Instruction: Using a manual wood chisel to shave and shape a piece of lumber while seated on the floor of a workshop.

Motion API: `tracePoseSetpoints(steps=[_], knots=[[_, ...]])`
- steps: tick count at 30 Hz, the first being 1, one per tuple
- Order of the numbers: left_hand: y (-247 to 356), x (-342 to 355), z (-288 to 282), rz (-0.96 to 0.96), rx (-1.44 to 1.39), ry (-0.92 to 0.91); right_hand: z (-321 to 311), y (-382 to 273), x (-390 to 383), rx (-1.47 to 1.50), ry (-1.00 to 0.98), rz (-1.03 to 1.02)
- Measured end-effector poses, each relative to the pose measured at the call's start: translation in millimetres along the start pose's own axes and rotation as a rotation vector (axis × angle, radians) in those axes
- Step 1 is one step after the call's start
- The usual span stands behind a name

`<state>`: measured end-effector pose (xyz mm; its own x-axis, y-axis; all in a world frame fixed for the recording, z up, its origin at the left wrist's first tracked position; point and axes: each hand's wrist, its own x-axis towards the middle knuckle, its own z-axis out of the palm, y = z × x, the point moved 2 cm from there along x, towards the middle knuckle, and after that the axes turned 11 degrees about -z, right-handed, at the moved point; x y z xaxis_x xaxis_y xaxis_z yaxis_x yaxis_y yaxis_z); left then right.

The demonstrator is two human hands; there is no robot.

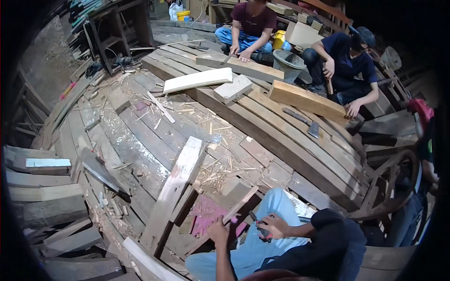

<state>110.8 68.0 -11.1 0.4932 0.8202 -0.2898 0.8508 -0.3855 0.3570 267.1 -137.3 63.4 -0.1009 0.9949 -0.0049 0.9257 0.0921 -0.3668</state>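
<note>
Near the bottom of the head view, my left hand (217, 231) is closed around a narrow wooden strip (243, 200), which slants up to the right. My right hand (275, 225) grips a small red-and-black handled tool (265, 234) above my lap; its exact kind is too small to tell. A short dark piece points from that hand toward the strip. Left of my hands lies a thick pale timber block (180, 173). Beneath my left hand a pink sheet (206, 213) shows between wood pieces.
Wood shavings (218, 173) litter the plank floor. Beyond lie long stacked beams (281, 136) with a hatchet (302, 122) on top. One co-worker (253, 23) holds a tool against a beam; another (349, 61) touches a squared timber (307, 99). A curved wooden frame (393, 187) stands at right.
</note>
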Motion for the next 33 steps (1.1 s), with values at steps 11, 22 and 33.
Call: tracePoseSetpoints(steps=[11,22,33], knots=[[4.6,-18.7,-1.5,0.11,0.029,0.168,3.9,-4.6,-11.0,-0.073,0.038,-0.001],[-10.8,-29.6,-12.0,0.194,-0.06,0.182,4.5,1.1,-25.6,-0.018,0.133,-0.055],[-22.2,-51.1,-8.4,-0.043,-0.045,0.356,12.4,12.9,-34.4,0.034,0.048,0.01]])
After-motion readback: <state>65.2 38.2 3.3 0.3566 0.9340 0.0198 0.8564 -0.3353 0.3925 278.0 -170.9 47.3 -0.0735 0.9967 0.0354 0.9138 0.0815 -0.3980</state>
